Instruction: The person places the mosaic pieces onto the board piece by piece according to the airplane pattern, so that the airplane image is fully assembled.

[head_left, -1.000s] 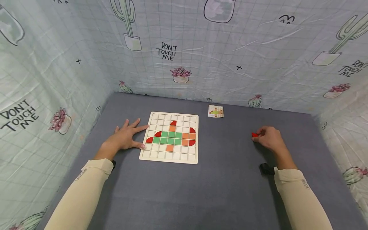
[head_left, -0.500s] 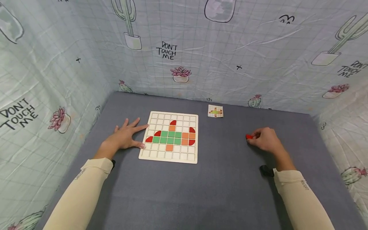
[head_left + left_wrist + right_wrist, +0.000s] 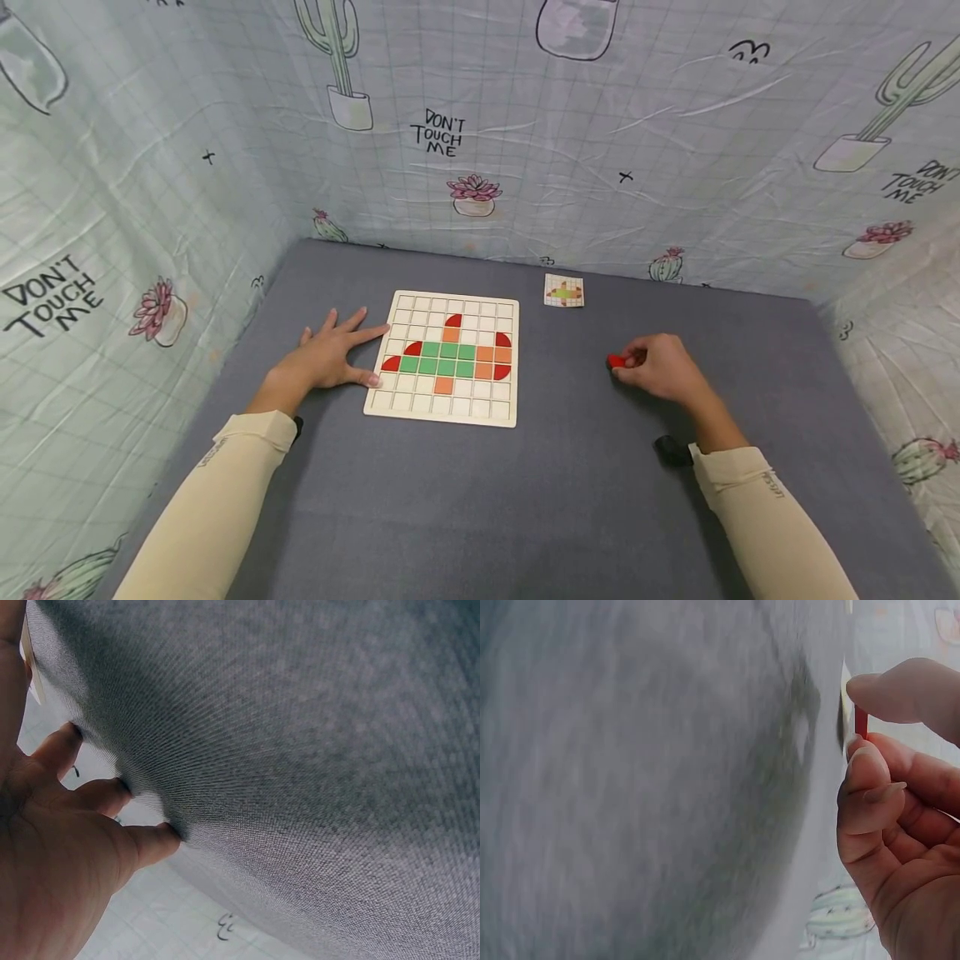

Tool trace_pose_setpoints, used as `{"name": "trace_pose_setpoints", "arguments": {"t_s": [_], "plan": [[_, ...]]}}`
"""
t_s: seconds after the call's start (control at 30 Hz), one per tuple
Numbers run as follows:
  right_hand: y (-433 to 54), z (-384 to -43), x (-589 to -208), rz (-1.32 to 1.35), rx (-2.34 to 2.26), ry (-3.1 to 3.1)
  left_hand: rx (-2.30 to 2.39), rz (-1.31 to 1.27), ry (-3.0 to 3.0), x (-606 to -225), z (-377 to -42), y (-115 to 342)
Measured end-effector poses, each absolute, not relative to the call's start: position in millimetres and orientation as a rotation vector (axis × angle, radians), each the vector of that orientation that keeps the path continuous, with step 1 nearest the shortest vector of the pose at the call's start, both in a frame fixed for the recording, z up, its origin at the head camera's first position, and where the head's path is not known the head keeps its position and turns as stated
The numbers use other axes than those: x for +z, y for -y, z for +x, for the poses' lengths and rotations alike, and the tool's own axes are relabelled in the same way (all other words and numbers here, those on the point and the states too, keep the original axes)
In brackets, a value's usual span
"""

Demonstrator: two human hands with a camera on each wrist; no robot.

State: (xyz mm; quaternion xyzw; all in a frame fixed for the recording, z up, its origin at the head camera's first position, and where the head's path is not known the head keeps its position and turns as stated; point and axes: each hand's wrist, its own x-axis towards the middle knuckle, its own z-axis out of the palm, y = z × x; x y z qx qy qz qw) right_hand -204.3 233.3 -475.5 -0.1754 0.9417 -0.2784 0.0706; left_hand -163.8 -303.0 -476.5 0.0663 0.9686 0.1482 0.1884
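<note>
A square pale wooden grid board (image 3: pixel 420 404) lies left of the middle of the table. Green squares (image 3: pixel 447 350), orange squares (image 3: pixel 444 385) and red quarter-round tiles (image 3: pixel 502 372) sit in its cells. My left hand (image 3: pixel 321 357) rests with spread fingers at the board's left edge, thumb and index touching it; in the left wrist view the other fingertips (image 3: pixel 168 834) press on the cloth. Between thumb and fingers my right hand (image 3: pixel 660 367) pinches a small red tile (image 3: pixel 616 361), seen edge-on as a thin red strip in the right wrist view. Its full outline is partly covered by the fingers.
Behind the board, to its right, lies a small pattern card (image 3: pixel 563 291) with a similar coloured figure. Dark grey cloth (image 3: pixel 525 508) covers the table. A printed cactus curtain (image 3: pixel 555 133) hangs around the back and sides.
My right hand has moved left across the table toward the board, still pinching the red tile. The left hand and the board stay in place.
</note>
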Motion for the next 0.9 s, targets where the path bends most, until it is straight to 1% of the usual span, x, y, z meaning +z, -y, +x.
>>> {"name": "trace_pose_setpoints", "arguments": {"t_s": [0.9], "plan": [[-174,-186,-465,-0.769,-0.834,-2.779,0.405,0.192,-2.724,-477,-165,302]]}}
